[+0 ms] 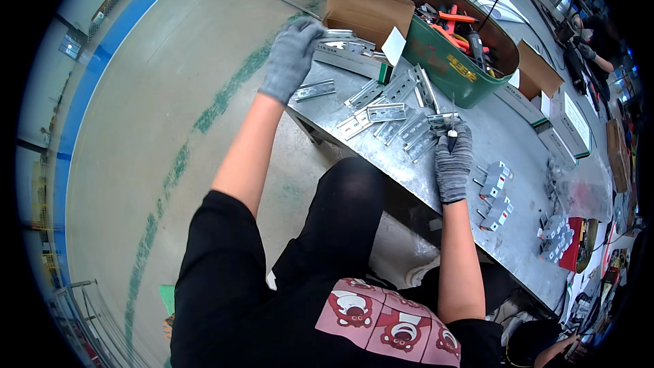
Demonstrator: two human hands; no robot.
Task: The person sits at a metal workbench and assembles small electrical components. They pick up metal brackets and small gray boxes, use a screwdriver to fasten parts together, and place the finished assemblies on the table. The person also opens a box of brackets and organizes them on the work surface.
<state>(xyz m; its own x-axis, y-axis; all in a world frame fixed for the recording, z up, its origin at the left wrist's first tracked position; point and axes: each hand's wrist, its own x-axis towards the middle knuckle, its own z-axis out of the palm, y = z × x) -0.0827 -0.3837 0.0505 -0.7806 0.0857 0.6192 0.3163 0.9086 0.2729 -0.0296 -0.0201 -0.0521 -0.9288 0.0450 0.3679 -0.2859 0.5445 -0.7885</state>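
My left hand, in a grey knit glove, is at the left side of an open cardboard box. Its fingers are closed on the end of a short slotted metal rail, held over other rails in the box. My right hand, gloved too, is closed around a small screwdriver with its thin shaft pointing up. A rail piece lies against its fingertips; whether it is gripped I cannot tell. Several loose slotted rails lie in a pile between my hands, and a single rail lies below my left hand.
A green tub of hand tools stands behind the pile. Grey circuit breakers sit right of my right hand, with more breakers beyond. White boxes and a clear plastic bag lie farther right. A person's hand shows at far right.
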